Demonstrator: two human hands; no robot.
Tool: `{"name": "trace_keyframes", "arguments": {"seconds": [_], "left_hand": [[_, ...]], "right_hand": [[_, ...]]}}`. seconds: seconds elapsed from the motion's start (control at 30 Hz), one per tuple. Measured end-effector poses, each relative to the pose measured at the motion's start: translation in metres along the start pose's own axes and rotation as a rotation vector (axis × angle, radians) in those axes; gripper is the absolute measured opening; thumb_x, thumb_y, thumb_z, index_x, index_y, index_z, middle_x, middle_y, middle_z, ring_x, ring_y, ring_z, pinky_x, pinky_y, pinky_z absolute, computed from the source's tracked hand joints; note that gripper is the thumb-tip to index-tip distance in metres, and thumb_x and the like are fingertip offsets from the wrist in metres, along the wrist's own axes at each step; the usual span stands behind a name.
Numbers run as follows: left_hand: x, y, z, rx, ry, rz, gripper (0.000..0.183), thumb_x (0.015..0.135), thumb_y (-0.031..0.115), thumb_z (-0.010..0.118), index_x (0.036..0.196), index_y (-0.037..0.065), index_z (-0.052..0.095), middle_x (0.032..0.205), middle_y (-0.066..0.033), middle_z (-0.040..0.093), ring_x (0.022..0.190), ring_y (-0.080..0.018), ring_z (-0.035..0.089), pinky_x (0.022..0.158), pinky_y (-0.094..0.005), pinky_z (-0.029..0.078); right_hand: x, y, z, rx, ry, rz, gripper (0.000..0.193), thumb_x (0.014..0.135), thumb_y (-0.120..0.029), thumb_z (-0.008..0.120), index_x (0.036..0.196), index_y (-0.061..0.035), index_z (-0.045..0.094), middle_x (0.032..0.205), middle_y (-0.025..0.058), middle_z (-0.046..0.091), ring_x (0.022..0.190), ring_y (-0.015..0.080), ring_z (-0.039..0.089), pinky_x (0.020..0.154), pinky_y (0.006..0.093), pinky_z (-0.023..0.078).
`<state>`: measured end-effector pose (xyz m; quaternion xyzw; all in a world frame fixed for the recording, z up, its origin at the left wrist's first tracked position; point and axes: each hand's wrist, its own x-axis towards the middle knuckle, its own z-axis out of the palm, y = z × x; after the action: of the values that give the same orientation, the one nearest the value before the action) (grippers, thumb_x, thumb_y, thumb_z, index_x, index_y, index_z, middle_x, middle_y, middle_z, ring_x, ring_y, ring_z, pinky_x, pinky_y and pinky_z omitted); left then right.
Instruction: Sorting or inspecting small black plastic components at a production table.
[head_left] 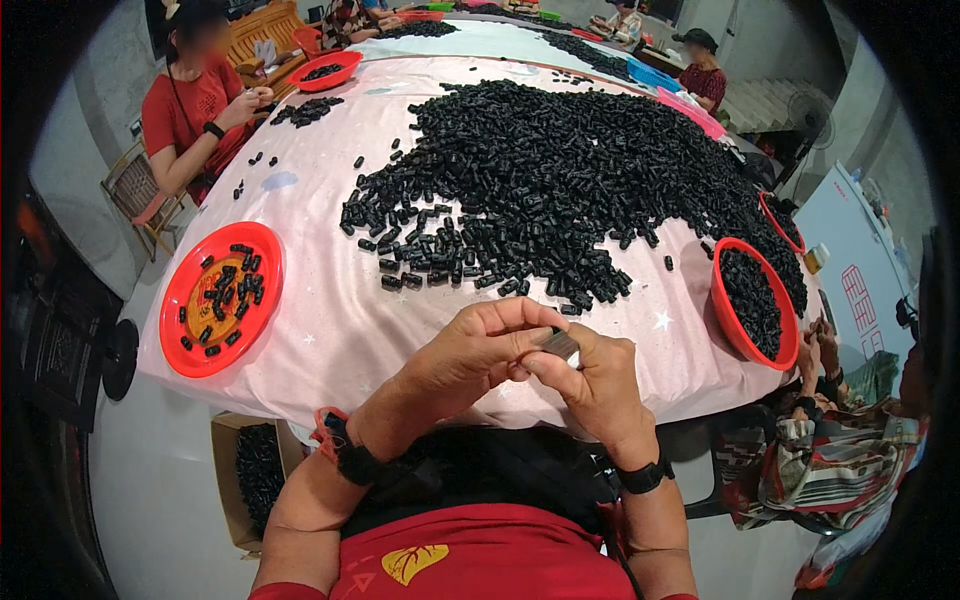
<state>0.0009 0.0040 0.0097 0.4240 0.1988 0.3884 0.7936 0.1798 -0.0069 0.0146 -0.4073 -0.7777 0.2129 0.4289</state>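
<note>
Just over the near edge of the table my two hands meet. My left hand [465,350] is pinched closed around a small black part [555,331], mostly hidden by its fingers. In my right hand [602,385] a flat, silvery metal piece [562,345] is gripped between thumb and fingers, up against the black part; its exact kind cannot be made out. Beyond my hands spreads a big heap of short black cylindrical parts [540,170]. To the left, a red plastic basin [268,255] holds several of the same parts.
A pink cloth [330,330] covers the table. At the right, another red basin [790,340] is full of black parts. A cardboard box [228,500] with more parts stands on the floor at left. Other people sit around the table, one in red [190,110] at far left.
</note>
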Motion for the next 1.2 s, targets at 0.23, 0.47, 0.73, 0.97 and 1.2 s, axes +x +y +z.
{"name": "trace_keyframes", "arguments": {"seconds": [0.23, 0.47, 0.73, 0.97, 1.2], "left_hand": [[0.002, -0.002, 0.002, -0.037, 0.013, -0.01, 0.028, 0.093, 0.015, 0.056, 0.117, 0.001, 0.053, 0.103, -0.0044, 0.062, 0.093, -0.0095, 0.061, 0.082, -0.0223, 0.05], [0.001, 0.0, 0.001, -0.071, 0.016, 0.0, 0.027, 0.093, 0.015, 0.056, 0.117, 0.003, 0.054, 0.096, -0.0011, 0.06, 0.08, -0.0059, 0.058, 0.074, -0.0199, 0.048], [0.001, 0.0, 0.003, -0.121, 0.012, -0.004, 0.022, 0.092, 0.015, 0.059, 0.111, 0.006, 0.054, 0.088, 0.0027, 0.056, 0.069, -0.0039, 0.049, 0.066, -0.0177, 0.043], [0.002, -0.002, 0.003, -0.126, 0.006, -0.001, 0.023, 0.092, 0.018, 0.059, 0.111, 0.007, 0.054, 0.09, 0.0031, 0.056, 0.068, -0.0029, 0.049, 0.065, -0.0171, 0.044], [0.001, 0.002, 0.002, -0.143, 0.037, -0.015, 0.027, 0.092, 0.018, 0.058, 0.115, 0.006, 0.052, 0.089, 0.0014, 0.056, 0.072, -0.0029, 0.05, 0.064, -0.0168, 0.043]], "right_hand": [[-0.002, 0.006, -0.001, -0.058, -0.007, 0.024, 0.036, 0.076, -0.037, 0.075, 0.077, -0.0027, 0.064, 0.056, 0.0108, 0.059, 0.048, 0.0234, 0.06, 0.045, 0.0317, 0.045], [-0.003, 0.003, -0.008, 0.022, 0.062, 0.029, 0.031, 0.077, -0.029, 0.076, 0.076, -0.0021, 0.061, 0.059, 0.0095, 0.059, 0.05, 0.0164, 0.058, 0.047, 0.0283, 0.044], [0.0, -0.01, -0.01, 0.267, 0.094, 0.12, 0.019, 0.082, -0.016, 0.071, 0.093, -0.0016, 0.063, 0.074, 0.0017, 0.064, 0.065, 0.0054, 0.054, 0.058, 0.0204, 0.043], [0.003, -0.007, -0.009, 0.289, 0.126, 0.101, 0.016, 0.086, -0.014, 0.066, 0.094, -0.0003, 0.065, 0.078, 0.0008, 0.064, 0.069, 0.0052, 0.055, 0.064, 0.021, 0.044], [0.003, -0.008, -0.008, 0.384, 0.095, 0.113, 0.016, 0.087, -0.013, 0.064, 0.096, -0.0001, 0.064, 0.078, 0.001, 0.063, 0.071, 0.0056, 0.054, 0.066, 0.0212, 0.043]]}}
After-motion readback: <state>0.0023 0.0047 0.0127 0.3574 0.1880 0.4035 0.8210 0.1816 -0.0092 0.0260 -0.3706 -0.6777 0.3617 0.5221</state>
